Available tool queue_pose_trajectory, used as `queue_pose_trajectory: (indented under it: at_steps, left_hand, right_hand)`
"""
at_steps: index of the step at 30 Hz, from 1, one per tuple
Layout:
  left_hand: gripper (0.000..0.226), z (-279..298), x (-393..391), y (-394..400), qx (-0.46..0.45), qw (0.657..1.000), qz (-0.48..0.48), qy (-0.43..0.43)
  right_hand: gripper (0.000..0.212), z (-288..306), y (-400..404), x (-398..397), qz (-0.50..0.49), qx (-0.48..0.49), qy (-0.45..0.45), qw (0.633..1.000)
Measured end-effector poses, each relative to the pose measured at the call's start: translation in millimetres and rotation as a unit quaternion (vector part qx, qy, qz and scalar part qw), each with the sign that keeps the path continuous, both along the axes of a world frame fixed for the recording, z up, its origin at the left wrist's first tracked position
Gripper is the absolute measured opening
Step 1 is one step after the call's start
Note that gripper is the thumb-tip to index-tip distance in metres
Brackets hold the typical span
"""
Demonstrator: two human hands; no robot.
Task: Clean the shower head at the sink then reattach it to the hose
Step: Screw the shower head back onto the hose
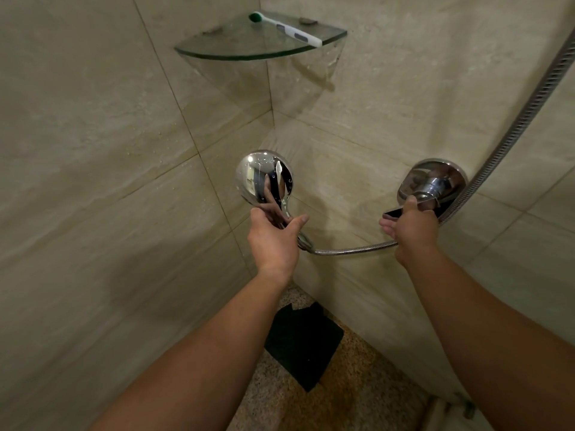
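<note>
In the tiled corner of a shower, a person's left hand [275, 241] grips the handle of a chrome shower head [264, 178], fingers curled round the stem and thumb stretched out to the right, holding the head upright with its rounded, droplet-flecked back toward the camera. The head sits screwed onto a ribbed metal hose [351, 251], which leaves the base of the handle, sags to the right behind the right wrist and climbs along the right wall toward the upper right corner of the view. The person's right hand [410, 223] grasps the lever of a chrome mixer valve [434, 183] mounted on the right wall, fingers wrapped over the lever's dark flat end. Above, a glass corner shelf [236, 52] spans the two beige tile walls [93, 150] and carries a white brush with a green head [284, 28], lying diagonally, its handle end near the shelf's front edge. Below, between the forearms, a dark square mat [303, 343] lies on the speckled floor [342, 396] in the corner. Both forearms are bare.
</note>
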State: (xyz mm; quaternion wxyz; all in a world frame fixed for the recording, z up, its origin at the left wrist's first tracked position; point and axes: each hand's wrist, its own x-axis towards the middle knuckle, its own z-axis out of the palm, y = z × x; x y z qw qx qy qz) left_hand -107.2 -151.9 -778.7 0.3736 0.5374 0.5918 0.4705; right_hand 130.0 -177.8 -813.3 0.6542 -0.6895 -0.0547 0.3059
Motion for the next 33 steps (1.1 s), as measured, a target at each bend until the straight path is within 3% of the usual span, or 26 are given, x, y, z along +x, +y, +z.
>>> queue_pose_trajectory:
  at_steps: [10,15,33]
  left_hand:
    - [0.044,1,1,5,-0.003,1.000,0.003,0.015]
    - [0.044,0,-4,9,-0.007,1.000,0.012,0.016]
    - [0.048,-2,-11,0,-0.009,0.999,0.031,0.040]
  right_hand:
    - [0.040,-2,16,-14,-0.081,0.036,0.030,0.996]
    - [0.025,1,21,-20,-0.096,0.052,0.017,0.994]
    - [0.028,19,-1,-15,0.014,0.017,0.030,0.999]
